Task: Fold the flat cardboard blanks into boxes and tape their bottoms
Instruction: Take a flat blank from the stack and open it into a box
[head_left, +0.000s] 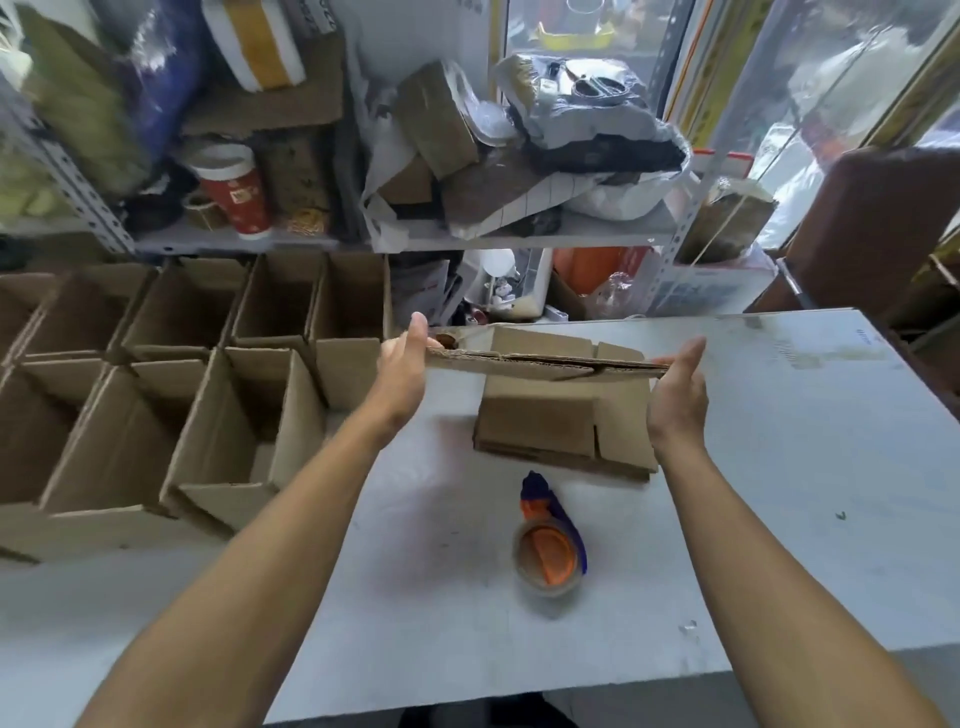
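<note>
Matt brown corrugated cardboard blank (545, 358) (raw fluted edge) — smooth, dull grey table (779, 441) — glossy tape roll (545, 564).

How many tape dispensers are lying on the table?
1. The tape dispenser lies on the white table, nearer than the stack of flat blanks. Others may be hidden.

You had bright daylight from the window (810, 67) at upper right, which glared white. The surface (779, 415) was evenly lit, with soft shadows. Motion blur softened the frame, worst on the shelf (311, 239) clutter; wide-angle distortion bent the edges.
</note>
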